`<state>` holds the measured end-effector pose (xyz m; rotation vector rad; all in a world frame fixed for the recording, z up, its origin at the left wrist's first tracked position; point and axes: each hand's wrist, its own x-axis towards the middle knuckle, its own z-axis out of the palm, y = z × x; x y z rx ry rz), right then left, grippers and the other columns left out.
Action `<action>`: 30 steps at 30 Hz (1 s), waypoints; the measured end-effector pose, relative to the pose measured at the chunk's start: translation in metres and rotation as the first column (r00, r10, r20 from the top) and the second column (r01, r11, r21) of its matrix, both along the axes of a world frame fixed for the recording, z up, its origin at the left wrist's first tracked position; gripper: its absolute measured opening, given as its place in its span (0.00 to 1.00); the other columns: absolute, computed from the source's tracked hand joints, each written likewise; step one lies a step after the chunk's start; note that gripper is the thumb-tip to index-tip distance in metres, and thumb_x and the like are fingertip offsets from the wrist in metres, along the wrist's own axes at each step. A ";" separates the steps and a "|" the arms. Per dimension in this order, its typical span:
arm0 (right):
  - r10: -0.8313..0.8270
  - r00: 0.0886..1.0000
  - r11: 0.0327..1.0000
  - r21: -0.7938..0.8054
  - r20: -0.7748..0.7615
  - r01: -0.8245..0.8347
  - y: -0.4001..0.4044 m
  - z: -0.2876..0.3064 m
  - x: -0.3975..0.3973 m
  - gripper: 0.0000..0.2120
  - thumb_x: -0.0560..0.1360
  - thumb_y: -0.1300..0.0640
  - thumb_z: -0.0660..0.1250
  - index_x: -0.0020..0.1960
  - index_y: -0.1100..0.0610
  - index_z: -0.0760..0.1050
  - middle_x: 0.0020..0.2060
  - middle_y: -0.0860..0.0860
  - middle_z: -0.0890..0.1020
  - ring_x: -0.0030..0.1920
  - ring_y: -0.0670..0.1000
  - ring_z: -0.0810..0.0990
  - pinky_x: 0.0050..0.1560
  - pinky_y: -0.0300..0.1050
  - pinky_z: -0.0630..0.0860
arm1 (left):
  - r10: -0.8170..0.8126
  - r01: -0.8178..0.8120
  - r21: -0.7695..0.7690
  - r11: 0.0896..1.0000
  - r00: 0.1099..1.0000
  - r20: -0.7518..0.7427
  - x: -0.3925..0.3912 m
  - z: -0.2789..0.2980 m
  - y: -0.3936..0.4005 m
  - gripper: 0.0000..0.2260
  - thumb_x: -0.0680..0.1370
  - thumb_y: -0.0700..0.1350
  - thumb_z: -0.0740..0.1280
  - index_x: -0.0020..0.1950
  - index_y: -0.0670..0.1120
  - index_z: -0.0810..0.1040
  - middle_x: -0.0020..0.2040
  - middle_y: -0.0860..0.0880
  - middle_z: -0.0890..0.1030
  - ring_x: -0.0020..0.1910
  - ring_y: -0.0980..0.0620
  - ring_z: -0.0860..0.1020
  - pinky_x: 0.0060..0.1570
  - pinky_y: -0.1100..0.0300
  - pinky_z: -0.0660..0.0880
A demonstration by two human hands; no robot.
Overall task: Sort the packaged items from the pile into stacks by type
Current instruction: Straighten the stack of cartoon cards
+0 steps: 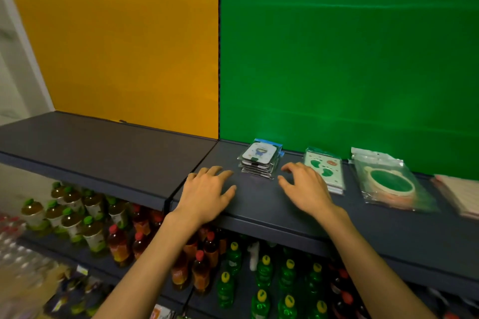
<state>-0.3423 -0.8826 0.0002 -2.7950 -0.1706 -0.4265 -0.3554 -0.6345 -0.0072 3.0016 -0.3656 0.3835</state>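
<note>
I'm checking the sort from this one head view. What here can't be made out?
- Pink stack: cut off by the right edge.
- Mint-green stack: near corner hidden behind the right hand.
- Blue-character stack: lower packs show edges only; types unreadable.
- Green-disc packet: glare and blur hide what lies beneath.
- Left hand: shelf under its palm hidden.

On the shelf (108,142), the card stack (260,160) sits against the back wall — a second stack (327,171) to its right, then a bagged pack (388,181), then a pile (458,194) at the far right. Both hands (207,193) lie before the card stack — bottles (90,225) stand below.
</note>
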 end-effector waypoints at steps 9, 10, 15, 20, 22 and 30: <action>-0.132 0.991 0.991 -0.017 -0.017 0.132 0.010 0.000 0.062 0.17 0.80 0.41 0.60 0.54 0.53 0.79 0.51 0.52 0.81 0.48 0.53 0.80 0.53 0.51 0.77 | 0.013 -0.013 0.011 1.000 1.000 0.020 0.085 0.005 -0.008 0.25 0.81 0.62 0.53 0.74 0.53 0.68 0.69 0.47 0.75 0.65 0.44 0.73 0.62 0.45 0.70; -0.148 0.989 0.989 -0.004 -0.017 0.148 0.009 -0.001 0.069 0.17 0.80 0.41 0.60 0.53 0.54 0.79 0.49 0.52 0.81 0.47 0.54 0.80 0.52 0.51 0.78 | 0.013 -0.014 0.016 1.000 1.000 0.019 0.094 0.005 -0.011 0.25 0.81 0.62 0.53 0.74 0.52 0.69 0.69 0.47 0.75 0.65 0.43 0.74 0.62 0.45 0.70; -0.195 0.980 0.980 0.032 -0.027 0.196 0.010 -0.008 0.104 0.21 0.79 0.39 0.60 0.42 0.56 0.77 0.39 0.52 0.80 0.40 0.54 0.79 0.45 0.50 0.79 | 0.034 -0.034 0.041 0.999 0.999 -0.020 0.139 0.004 -0.025 0.27 0.81 0.64 0.51 0.73 0.50 0.70 0.68 0.44 0.75 0.66 0.43 0.73 0.63 0.45 0.69; -0.246 0.965 0.969 -0.001 -0.085 0.247 0.010 -0.016 0.124 0.26 0.79 0.36 0.57 0.34 0.56 0.70 0.37 0.54 0.78 0.43 0.58 0.80 0.46 0.50 0.77 | 0.064 -0.063 0.017 0.998 0.996 -0.062 0.177 -0.008 -0.034 0.32 0.79 0.68 0.50 0.66 0.47 0.77 0.66 0.43 0.76 0.66 0.42 0.72 0.62 0.45 0.71; -0.260 0.958 0.965 -0.024 -0.119 0.259 0.013 -0.017 0.127 0.28 0.79 0.35 0.54 0.30 0.54 0.63 0.38 0.55 0.74 0.47 0.58 0.79 0.47 0.49 0.74 | 0.039 -0.042 -0.029 0.999 0.993 -0.113 0.188 -0.013 -0.037 0.33 0.77 0.70 0.51 0.57 0.46 0.81 0.60 0.43 0.79 0.61 0.43 0.75 0.56 0.47 0.74; -0.223 0.955 0.967 0.079 -0.196 0.242 0.023 -0.026 0.138 0.26 0.81 0.41 0.53 0.30 0.55 0.62 0.50 0.60 0.77 0.55 0.58 0.74 0.55 0.51 0.72 | -0.185 -0.075 -0.465 0.882 0.852 -0.489 0.223 -0.021 -0.046 0.23 0.77 0.63 0.63 0.48 0.42 0.80 0.42 0.45 0.82 0.38 0.47 0.80 0.37 0.56 0.72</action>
